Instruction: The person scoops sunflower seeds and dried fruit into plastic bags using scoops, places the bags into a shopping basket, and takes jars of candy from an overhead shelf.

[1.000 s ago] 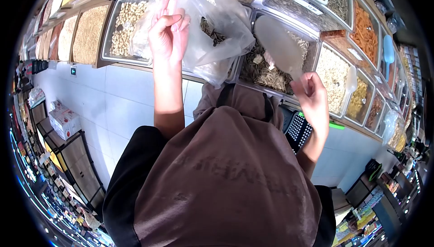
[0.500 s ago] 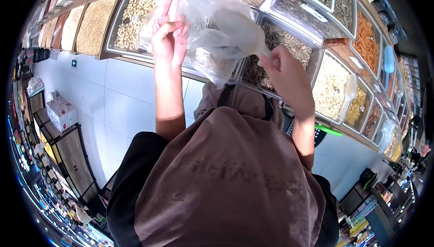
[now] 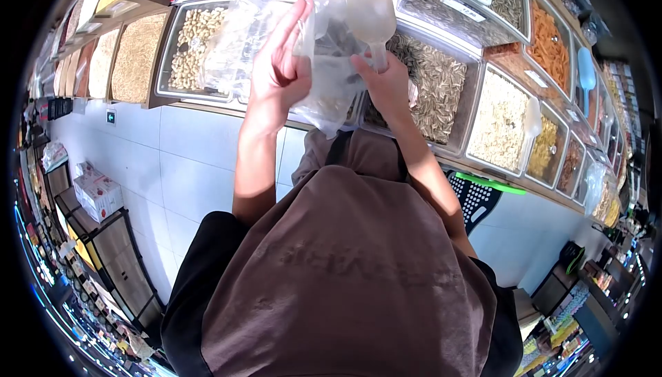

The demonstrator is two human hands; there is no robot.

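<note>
My left hand (image 3: 277,73) holds a clear plastic bag (image 3: 327,97) by its edge, with the fingers pointing up and the thumb bent. The bag hangs crumpled between my hands, and dark contents show faintly through it. In my right hand (image 3: 387,87) is the handle of a translucent white scoop (image 3: 370,4), its bowl raised above the bag. Just right of the bag is a bin of striped sunflower seeds (image 3: 438,91). More crumpled clear plastic (image 3: 238,49) lies across the bin of pale peanuts (image 3: 196,49), left of my left hand.
Bins of pale flakes (image 3: 503,125), orange strips (image 3: 548,49) and grains (image 3: 141,60) line the counter. A blue scoop (image 3: 586,77) and another white scoop (image 3: 533,118) rest at the right. A black basket with a green handle (image 3: 489,182) is below the counter.
My right hand has moved left, close to the bag. The scoop has swung from lying sideways over the bag to upright. My left hand has shifted slightly right and down.
</note>
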